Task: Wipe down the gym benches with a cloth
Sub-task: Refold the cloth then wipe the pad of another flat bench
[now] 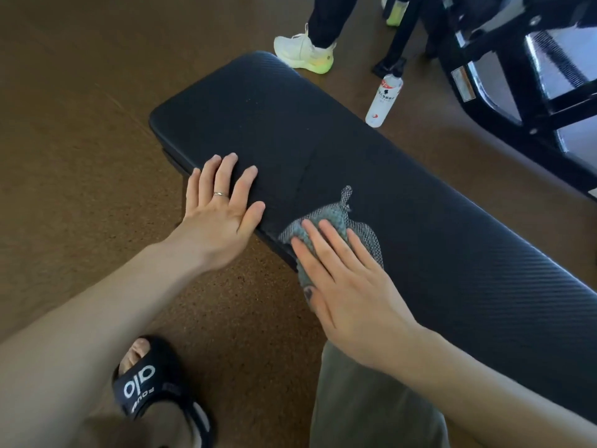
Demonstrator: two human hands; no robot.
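Mid-wipe. The right hand (347, 276) lies flat, fingers spread, pressing the cloth (336, 226) onto the near edge of the bench (420, 202) at frame centre. The left hand (223, 205), also flat and spread, grips nothing and braces on the pad just left of the cloth. A spray bottle (384, 100) stands on the floor at upper right, beyond the bench. Next, I judge, the cloth must sweep toward the pad's end at upper left, so the left hand must lift clear.

Left hand (223, 208), right hand (349, 279) flat, splayed
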